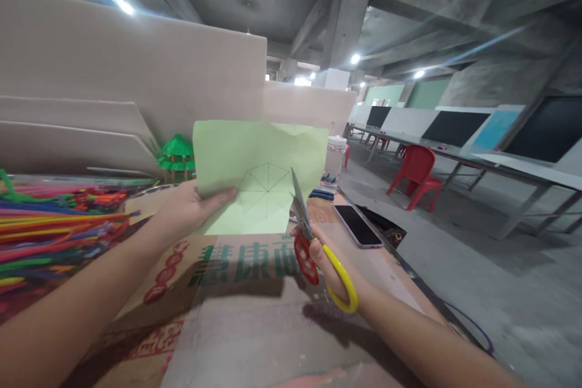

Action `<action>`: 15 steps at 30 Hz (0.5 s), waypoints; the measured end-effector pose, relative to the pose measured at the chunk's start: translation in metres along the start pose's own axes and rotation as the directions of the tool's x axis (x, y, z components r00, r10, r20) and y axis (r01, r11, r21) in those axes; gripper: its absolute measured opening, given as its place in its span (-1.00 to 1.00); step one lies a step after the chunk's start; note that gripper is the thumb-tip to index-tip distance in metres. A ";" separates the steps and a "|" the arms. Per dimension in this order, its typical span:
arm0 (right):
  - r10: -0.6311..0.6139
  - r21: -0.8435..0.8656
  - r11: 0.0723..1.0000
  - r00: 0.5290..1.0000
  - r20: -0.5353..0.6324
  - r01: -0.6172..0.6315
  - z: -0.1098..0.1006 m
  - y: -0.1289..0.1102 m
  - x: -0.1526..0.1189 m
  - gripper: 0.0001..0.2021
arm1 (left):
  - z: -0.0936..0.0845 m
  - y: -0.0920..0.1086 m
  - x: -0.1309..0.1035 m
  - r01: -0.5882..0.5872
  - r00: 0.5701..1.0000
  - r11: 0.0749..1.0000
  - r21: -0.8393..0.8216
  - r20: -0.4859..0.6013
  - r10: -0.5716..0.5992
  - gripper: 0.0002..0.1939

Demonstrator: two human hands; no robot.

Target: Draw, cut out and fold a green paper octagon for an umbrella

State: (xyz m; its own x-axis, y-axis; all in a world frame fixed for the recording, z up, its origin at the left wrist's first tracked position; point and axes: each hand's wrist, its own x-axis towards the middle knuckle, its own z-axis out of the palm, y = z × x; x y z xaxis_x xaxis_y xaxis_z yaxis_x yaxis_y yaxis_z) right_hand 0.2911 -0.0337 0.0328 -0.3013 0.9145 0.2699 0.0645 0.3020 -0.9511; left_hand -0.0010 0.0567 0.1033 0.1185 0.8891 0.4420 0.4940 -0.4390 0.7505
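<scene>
A light green sheet of paper is held up over the table, with an octagon and spokes drawn on it in thin dark lines. My left hand pinches its left side, thumb in front, the other fingers hidden behind. In my right hand is a pair of scissors with one red and one yellow handle loop. Their blades are parted and point up at the paper's lower right part, just right of the drawn octagon. A cut edge runs there, and the bottom right corner of the sheet is gone.
Colourful pipe cleaners lie in a heap at the left. Behind them stands a small green-roofed paper model. A phone and a clear jar are at the right. Cardboard covers the table; a red chair stands beyond.
</scene>
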 end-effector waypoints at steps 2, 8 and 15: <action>-0.002 0.001 1.000 1.000 -0.006 0.002 0.000 0.000 0.000 -0.35 | -0.001 -0.001 0.001 -0.001 1.000 1.000 -0.002 0.015 0.001 -0.40; 0.006 0.015 1.000 1.000 0.003 -0.006 -0.002 0.004 -0.001 -0.37 | -0.005 -0.002 0.005 0.001 0.999 1.000 0.005 0.036 -0.001 -0.40; -0.037 -0.011 0.999 0.999 0.006 0.037 -0.003 0.001 -0.001 -0.42 | -0.004 -0.002 0.002 0.005 0.998 1.000 0.017 0.056 -0.006 -0.43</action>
State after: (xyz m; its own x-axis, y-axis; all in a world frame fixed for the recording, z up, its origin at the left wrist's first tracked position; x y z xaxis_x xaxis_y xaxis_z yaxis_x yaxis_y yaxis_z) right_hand 0.2944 -0.0338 0.0323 -0.3087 0.9014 0.3037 0.0642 0.3383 -0.9388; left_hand -0.0050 0.0593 0.1049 0.1636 0.8974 0.4098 0.5095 -0.4326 0.7439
